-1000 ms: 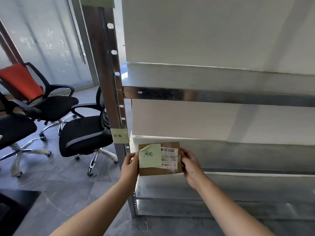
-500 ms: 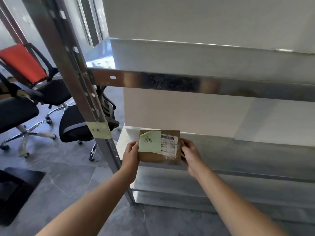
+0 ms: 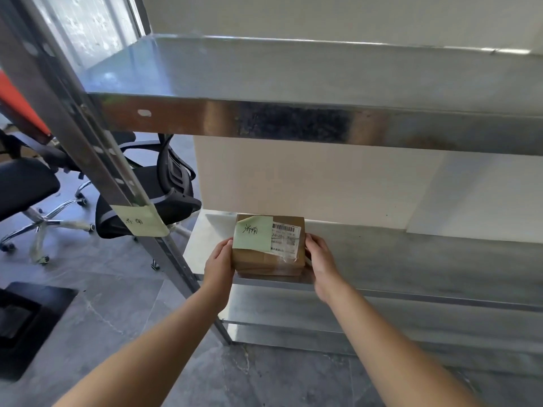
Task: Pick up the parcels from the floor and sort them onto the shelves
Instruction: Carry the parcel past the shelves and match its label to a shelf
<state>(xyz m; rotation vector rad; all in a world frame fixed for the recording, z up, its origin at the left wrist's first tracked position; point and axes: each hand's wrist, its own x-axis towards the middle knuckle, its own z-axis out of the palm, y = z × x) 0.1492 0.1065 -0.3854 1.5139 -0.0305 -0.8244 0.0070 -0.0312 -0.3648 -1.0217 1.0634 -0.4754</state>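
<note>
The fingers point(image 3: 313, 241) of the right hand point(image 3: 321, 259) curl round the right end of the parcel point(image 3: 260, 262), and the left hand point(image 3: 219, 261) grips the opposite end, its thumb along the near corner. Both hands clasp the box between them. The parcel, a small brown carton, sits at the front edge of the lower shelf point(image 3: 396, 259), near its left end. A green note point(image 3: 254, 237) with handwriting covers the left of its top, overlapping a white barcode label point(image 3: 287, 239) under clear tape. Above, the upper shelf point(image 3: 293, 74) spans the view, its metal lip reflecting dark and brown patches. The rack's post point(image 3: 88, 142) slants down on the left and carries a second handwritten note point(image 3: 141, 221) – pale green, wrapped round the metal. Behind the post stand black office chairs point(image 3: 152, 198) on a grey tiled floor point(image 3: 117, 304), one with a red back point(image 3: 17, 104) at the left edge.
</note>
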